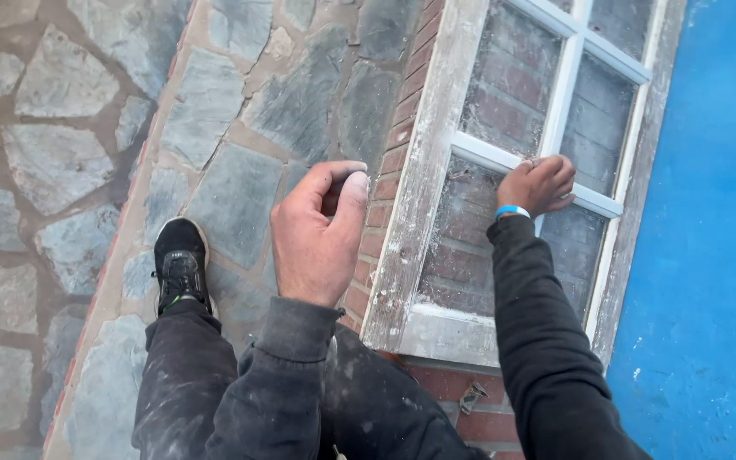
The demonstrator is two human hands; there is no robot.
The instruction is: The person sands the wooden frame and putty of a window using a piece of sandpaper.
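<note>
against the brick wall (402, 128) stood a worn white window frame (423, 183), the right hand (538, 185) curled shut on its crossbar (480, 153), the left hand (317, 234) loosely cupped, empty, above stone paving (232, 196).

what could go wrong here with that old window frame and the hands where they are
The right hand presses on the white glazing bars of the window frame; the dusty panes beside it could crack and cut it. The frame rests against a brick ledge and might slide off. The left hand hangs free with nothing in its grip, so it would not steady the frame.
</note>
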